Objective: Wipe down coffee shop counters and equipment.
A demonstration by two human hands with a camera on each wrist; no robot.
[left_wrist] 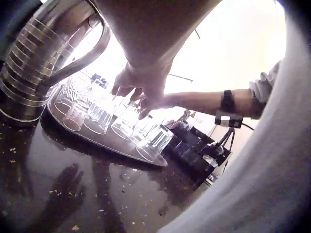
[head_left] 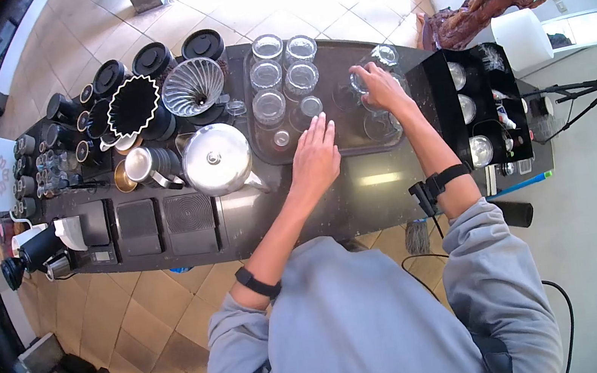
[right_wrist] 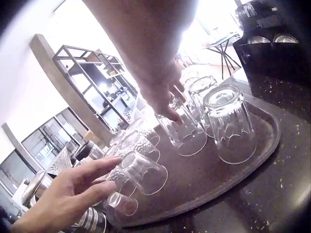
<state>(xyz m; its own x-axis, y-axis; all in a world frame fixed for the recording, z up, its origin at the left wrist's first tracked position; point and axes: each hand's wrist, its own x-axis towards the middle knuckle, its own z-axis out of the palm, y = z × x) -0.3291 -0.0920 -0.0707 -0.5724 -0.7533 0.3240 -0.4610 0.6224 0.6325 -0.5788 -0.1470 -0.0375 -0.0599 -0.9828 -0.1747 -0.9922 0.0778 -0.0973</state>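
Grasping an upturned glass point(right_wrist: 190, 141) with right hand point(head_left: 381, 88); left hand point(head_left: 316, 155) outstretched, grip released

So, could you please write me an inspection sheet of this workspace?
Surface: dark, glossy counter with pale specks.
Job's things: clear glasses on a dark tray, several upside down.
Clutter: kettle and drippers left of the tray, black rack to its right.
Hands: left hand open by the nearer glasses, contact unclear; right hand grips a glass.
Cables: black cable beside the right sleeve.
Surroundings: tiled floor; black stand at right.
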